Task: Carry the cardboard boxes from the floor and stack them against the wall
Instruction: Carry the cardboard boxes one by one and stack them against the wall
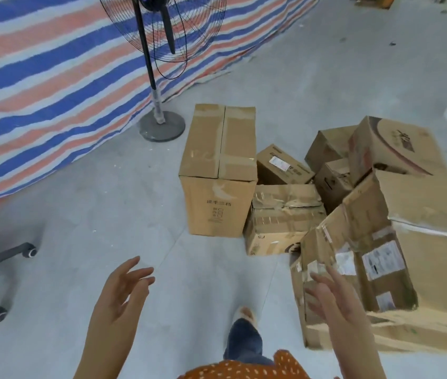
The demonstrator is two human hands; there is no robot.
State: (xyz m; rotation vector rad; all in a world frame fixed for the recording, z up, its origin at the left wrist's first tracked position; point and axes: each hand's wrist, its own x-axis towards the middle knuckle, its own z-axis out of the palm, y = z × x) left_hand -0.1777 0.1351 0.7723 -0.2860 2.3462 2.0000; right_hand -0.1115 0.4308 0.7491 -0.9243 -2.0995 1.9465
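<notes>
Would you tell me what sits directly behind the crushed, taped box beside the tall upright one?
Behind the crushed box sits a small labelled box on the floor, against the tall box. Its lower part is hidden by the crushed box.

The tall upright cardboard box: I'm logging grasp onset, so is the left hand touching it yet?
Apart. The head view shows bare grey floor between the open left hand and the tall upright cardboard box.

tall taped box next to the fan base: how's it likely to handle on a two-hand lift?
The tall box stands on end, taller than wide, so it could tip if pushed high. Its faces look flat and square, seam taped shut, so probably stiff rather than saggy. Weight can't be judged. Smooth sides show no handholds, so the open left hand and right hand may slip; gripping under the bottom edges seems safer.
</notes>
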